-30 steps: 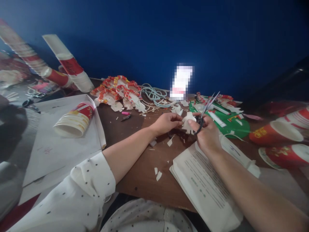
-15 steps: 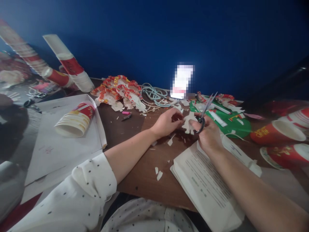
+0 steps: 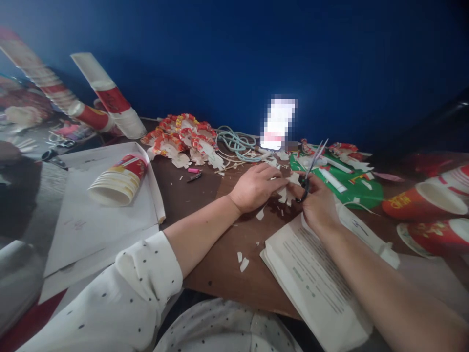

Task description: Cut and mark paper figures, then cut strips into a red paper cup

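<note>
My left hand (image 3: 254,188) is closed on a white paper cutout (image 3: 289,188) with jagged edges, its fingers lying over the cutout's left side. Scissors (image 3: 308,178) with dark handles sit in my right hand (image 3: 320,203), blades pointing up and away from me. The right fingertips also meet the cutout's right edge, and part of it is hidden by both hands. White paper scraps (image 3: 244,264) lie on the brown table (image 3: 220,264) below.
Several red-and-white cutouts (image 3: 183,139) are heaped by the blue wall, beside a pale cord (image 3: 236,144). A lit phone (image 3: 279,122) leans there. Nested paper cups (image 3: 120,181) lie on a white box lid (image 3: 91,234). A printed paper bag (image 3: 315,274) is at right, near red cups (image 3: 421,200).
My left hand has shifted slightly right, its fingers now reaching over the paper cutout, which has turned and is more covered. The scissors stay in my right hand. The view has moved slightly.
</note>
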Available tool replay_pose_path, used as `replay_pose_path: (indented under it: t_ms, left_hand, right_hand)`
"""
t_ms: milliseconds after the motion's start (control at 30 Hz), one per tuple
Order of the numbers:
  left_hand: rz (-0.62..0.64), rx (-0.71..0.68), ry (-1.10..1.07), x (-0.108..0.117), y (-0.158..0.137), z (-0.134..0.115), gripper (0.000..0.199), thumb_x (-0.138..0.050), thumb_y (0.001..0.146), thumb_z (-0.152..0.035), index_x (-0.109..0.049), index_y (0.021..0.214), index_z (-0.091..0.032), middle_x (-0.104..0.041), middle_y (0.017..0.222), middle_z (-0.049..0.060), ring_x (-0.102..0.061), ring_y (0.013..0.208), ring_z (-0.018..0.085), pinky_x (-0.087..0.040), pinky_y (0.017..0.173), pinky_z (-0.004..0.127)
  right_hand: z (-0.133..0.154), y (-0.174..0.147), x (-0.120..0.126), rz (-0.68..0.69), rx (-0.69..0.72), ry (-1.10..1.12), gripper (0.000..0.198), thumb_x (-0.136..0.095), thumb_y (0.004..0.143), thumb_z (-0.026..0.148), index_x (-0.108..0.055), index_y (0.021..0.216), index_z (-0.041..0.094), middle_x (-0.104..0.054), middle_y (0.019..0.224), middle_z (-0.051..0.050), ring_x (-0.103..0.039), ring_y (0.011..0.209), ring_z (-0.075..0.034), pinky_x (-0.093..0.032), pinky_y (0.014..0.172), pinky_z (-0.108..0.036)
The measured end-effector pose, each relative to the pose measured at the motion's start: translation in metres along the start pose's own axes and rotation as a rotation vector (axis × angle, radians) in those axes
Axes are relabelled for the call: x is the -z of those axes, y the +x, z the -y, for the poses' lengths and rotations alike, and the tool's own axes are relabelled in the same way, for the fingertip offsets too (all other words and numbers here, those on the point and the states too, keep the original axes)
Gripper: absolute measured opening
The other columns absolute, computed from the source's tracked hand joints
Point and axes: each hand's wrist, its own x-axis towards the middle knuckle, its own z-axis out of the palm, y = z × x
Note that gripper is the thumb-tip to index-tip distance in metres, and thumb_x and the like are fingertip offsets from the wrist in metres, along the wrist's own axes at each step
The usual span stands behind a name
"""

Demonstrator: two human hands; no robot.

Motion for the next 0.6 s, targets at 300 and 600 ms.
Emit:
replay_pose_path:
  t_ms: [300, 600]
  left_hand:
    - [0.066, 0.002, -0.093, 0.0020, 0.0001, 0.0030, 0.026, -0.047, 0.090, -0.025, -0.069, 0.103, -0.023, -0.066, 0.104, 0.010, -0.052, 0.103, 0.023, -0.034, 0.094, 0.038]
    - [0.082, 0.026, -0.072, 0.0046, 0.0002, 0.0000, 0.021, -0.047, 0.089, -0.024, -0.068, 0.095, -0.023, -0.065, 0.099, 0.008, -0.050, 0.101, 0.022, -0.032, 0.093, 0.038]
  right_hand:
    - [-0.0024, 0.0002, 0.0021, 0.035, -0.005, -0.058, 0.048, -0.076, 0.065, 0.041, -0.063, 0.108, 0.024, -0.065, 0.075, 0.001, -0.056, 0.054, -0.013, -0.042, 0.044, -0.023]
    - [0.0051, -0.0019, -0.0001, 0.042, -0.037, -0.045, 0.044, -0.080, 0.061, 0.030, -0.067, 0.102, 0.026, -0.067, 0.081, 0.001, -0.058, 0.061, -0.014, -0.045, 0.051, -0.024]
